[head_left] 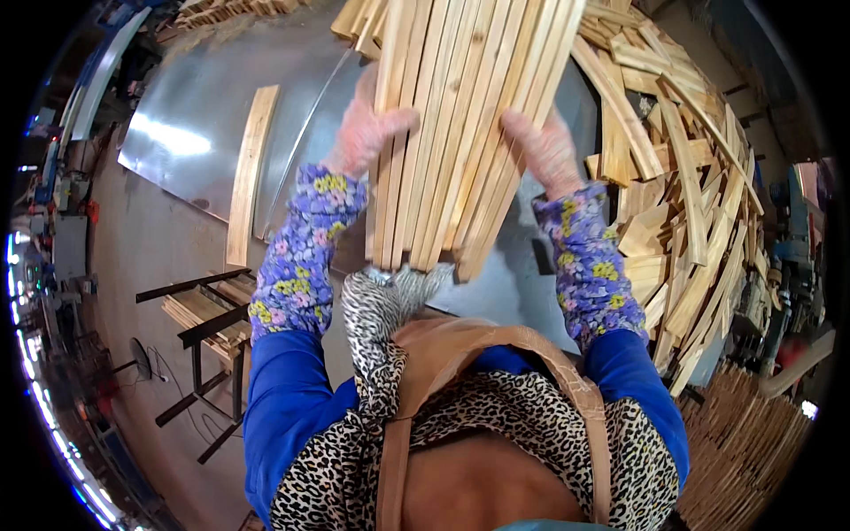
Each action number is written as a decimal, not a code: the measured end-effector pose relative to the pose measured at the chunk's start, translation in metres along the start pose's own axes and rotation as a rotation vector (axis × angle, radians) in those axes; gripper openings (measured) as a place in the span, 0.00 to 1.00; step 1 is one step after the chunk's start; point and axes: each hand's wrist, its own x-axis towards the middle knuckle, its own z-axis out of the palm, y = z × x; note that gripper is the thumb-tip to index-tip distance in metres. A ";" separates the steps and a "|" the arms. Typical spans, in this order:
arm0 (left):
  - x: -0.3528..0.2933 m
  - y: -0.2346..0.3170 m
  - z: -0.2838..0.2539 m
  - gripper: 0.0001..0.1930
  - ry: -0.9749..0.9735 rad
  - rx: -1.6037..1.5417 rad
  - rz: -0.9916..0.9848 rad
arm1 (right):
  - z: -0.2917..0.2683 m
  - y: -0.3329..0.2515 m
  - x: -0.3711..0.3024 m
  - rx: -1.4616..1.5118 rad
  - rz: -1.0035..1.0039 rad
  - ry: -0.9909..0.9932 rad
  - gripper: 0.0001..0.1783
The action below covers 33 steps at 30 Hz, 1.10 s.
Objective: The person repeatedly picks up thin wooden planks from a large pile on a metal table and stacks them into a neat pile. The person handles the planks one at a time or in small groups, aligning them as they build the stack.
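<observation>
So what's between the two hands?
A bundle of wooden slats, held by the left hand and the right hand at its sides; the head view shows it.

Grey floor (146, 243), 1 black stand (212, 326), bright lights (39, 403).

Bundled strips (460, 133): far ends cut off by picture's top edge. Left hand (365, 131), right hand (544, 149): most fingers hidden behind strips. Loose pieces (683, 173) toward right edge of metal table (199, 97): lower ones hidden.

Left hand (365, 131), right hand (544, 146) clasp wooden strips (460, 124) over metal tabletop (208, 102).
</observation>
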 end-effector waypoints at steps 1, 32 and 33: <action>0.011 0.017 0.007 0.50 0.038 0.014 0.147 | -0.006 -0.025 0.012 -0.046 -0.027 0.053 0.36; -0.196 -0.134 -0.102 0.22 0.052 1.018 -0.442 | 0.070 0.124 -0.175 -0.372 0.558 -0.359 0.44; -0.183 -0.134 -0.116 0.22 0.028 1.127 -0.368 | 0.081 0.125 -0.172 -0.340 0.506 -0.365 0.46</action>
